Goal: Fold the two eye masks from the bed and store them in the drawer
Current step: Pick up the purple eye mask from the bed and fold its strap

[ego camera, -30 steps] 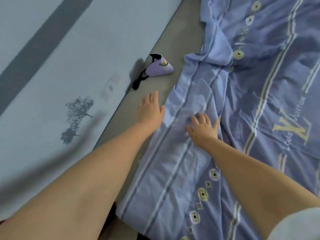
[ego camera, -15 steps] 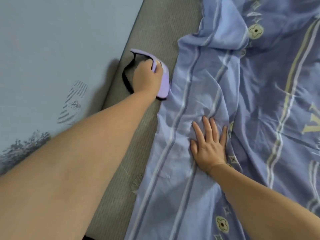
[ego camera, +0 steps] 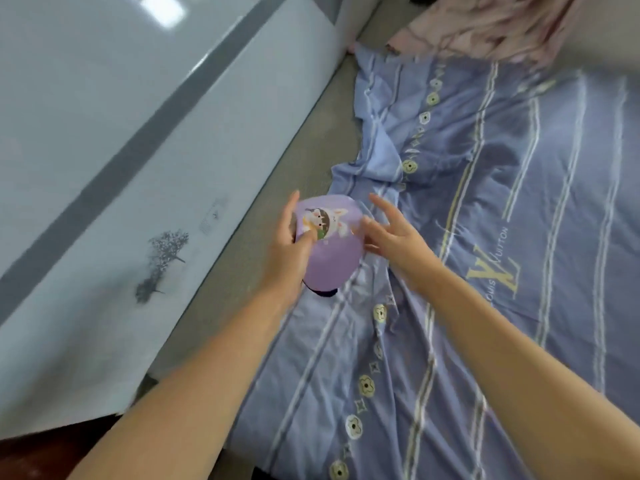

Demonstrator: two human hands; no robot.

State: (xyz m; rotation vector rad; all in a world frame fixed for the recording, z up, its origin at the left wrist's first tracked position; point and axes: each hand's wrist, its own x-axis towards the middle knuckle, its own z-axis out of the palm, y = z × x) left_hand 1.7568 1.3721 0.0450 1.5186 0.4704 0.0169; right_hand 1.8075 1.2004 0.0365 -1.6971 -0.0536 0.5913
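Two bare forearms reached in from the bottom edge, over the striped blue sheet (ego camera: 398, 358). Left hand (ego camera: 291, 251) was clamped on the purple eye mask (ego camera: 332, 247), thumb pressed on the cartoon print, mask lifted just above the sheet's edge. Right hand (ego camera: 391, 233) sat right beside it, fingers spread and loose, maybe brushing the mask's right rim, gripping nothing as far as could be told. Dark strap (ego camera: 323, 292) peeked out below the mask. Best bet for a tidy fold, probably: pinch the far end with the right, tuck the strap inside first, then bring the ends together flat. Further back, a pink bundle of cloth (ego camera: 485, 26). No second mask or drawer in sight.
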